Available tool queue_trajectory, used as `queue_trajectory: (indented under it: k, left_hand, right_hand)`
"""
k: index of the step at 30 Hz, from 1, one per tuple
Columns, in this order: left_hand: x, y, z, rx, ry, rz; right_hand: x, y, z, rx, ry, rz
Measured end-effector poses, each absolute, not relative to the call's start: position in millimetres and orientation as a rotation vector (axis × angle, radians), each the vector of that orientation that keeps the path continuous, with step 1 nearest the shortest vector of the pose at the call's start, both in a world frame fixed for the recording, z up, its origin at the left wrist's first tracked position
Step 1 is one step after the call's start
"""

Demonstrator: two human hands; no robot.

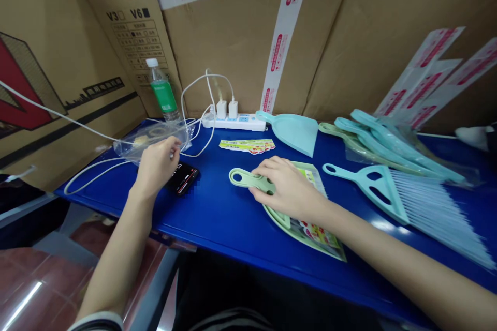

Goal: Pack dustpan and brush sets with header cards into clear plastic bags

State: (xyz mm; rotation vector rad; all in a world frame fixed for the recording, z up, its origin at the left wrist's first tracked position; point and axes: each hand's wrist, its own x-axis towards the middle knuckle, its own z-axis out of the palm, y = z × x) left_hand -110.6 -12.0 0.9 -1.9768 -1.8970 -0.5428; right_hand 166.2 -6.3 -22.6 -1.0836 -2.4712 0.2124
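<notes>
My right hand point(287, 189) reaches over a light green hand brush and is closed around it near its handle point(246, 178). The brush lies in a matching green dustpan point(310, 242), and a printed label card point(324, 234) shows beside my wrist. My left hand point(157, 163) has its fingers curled in a pinch above a black phone point(185, 180) with a lit screen. What those fingers hold, if anything, is hidden. Just behind them lies a clear plastic bag point(134, 149).
Label cards point(246, 146) lie mid-table before a power strip point(250, 123) with white chargers and cables. A blue dustpan point(295, 128), a blue brush point(373, 186) and bagged dustpans point(392, 139) are at right. A bottle point(163, 93) stands by cardboard boxes point(240, 36).
</notes>
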Motion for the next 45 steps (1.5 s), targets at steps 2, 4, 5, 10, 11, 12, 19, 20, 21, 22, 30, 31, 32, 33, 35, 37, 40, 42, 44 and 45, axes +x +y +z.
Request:
queue_trajectory:
  k: [2, 4, 5, 10, 11, 12, 19, 20, 21, 22, 30, 31, 32, 33, 35, 37, 40, 42, 44, 45]
  left_hand:
    - [-113.0, -6.2, 4.3, -1.994, -1.913, -0.377]
    - [-111.9, 0.4, 7.0, -1.998, -1.921, -0.195]
    - [-110.4, 4.2, 7.8, -1.996, -1.924, -0.120]
    - [-101.4, 26.2, 5.7, -2.016, -1.932, -0.038]
    - [-99.6, 30.5, 4.9, -2.018, -1.937, -0.042]
    - [-97.8, 34.5, 4.3, -2.018, -1.944, -0.049]
    - [-81.0, 43.9, 6.7, -1.969, -2.038, -0.049]
    - [-79.3, 42.7, 7.6, -1.953, -2.055, -0.033]
    - [-78.0, 41.2, 8.6, -1.937, -2.072, -0.014]
    - [-76.9, 39.5, 9.6, -1.921, -2.087, 0.007]
    - [-71.7, 25.9, 20.0, -1.866, -2.130, 0.136]
    - [-71.1, 23.8, 21.3, -1.870, -2.124, 0.137]
    - [-70.4, 21.4, 22.4, -1.874, -2.115, 0.132]
    - [-69.5, 18.8, 23.3, -1.878, -2.104, 0.124]
    - [-67.4, 13.5, 24.3, -1.882, -2.078, 0.099]
    - [-64.9, 9.1, 23.9, -1.877, -2.034, 0.043]
    - [-62.8, 6.4, 21.7, -1.879, -1.955, -0.053]
    - [-63.3, 6.4, 19.6, -1.925, -1.898, -0.098]
    - [-64.8, 6.3, 17.5, -2.035, -1.817, -0.147]
    - [-65.4, 5.8, 16.3, -2.114, -1.761, -0.178]
  right_hand:
    - [167.4, -7.0, -22.6, -1.092, -2.478, 0.224]
    - [168.2, -7.8, -22.4, -1.107, -2.484, 0.235]
    - [168.4, -8.1, -22.2, -1.114, -2.485, 0.239]
    - [168.8, -7.9, -20.2, -1.121, -2.480, 0.241]
    - [169.2, -7.4, -19.6, -1.122, -2.481, 0.239]
    - [169.7, -6.7, -18.9, -1.127, -2.482, 0.236]
    - [174.3, -1.8, -17.1, -1.136, -2.496, 0.260]
    - [174.4, -1.5, -17.3, -1.138, -2.496, 0.271]
    - [174.3, -1.4, -17.5, -1.141, -2.495, 0.282]
    - [174.2, -1.3, -17.6, -1.143, -2.494, 0.292]
    - [175.6, -0.1, -18.0, -1.105, -2.479, 0.317]
    - [176.2, 0.0, -17.6, -1.096, -2.475, 0.325]
    - [176.7, 0.1, -17.0, -1.087, -2.469, 0.337]
    - [177.2, 0.1, -16.2, -1.079, -2.462, 0.351]
    - [178.0, 0.1, -14.3, -1.067, -2.448, 0.380]
    - [178.5, 0.0, -12.5, -1.057, -2.443, 0.398]
    - [179.6, 0.1, -10.9, -1.050, -2.444, 0.406]
    - [180.8, 0.2, -10.1, -1.044, -2.444, 0.402]
    - [182.2, 0.3, -8.8, -1.027, -2.447, 0.392]
    - [182.9, 0.6, -7.9, -1.014, -2.442, 0.385]
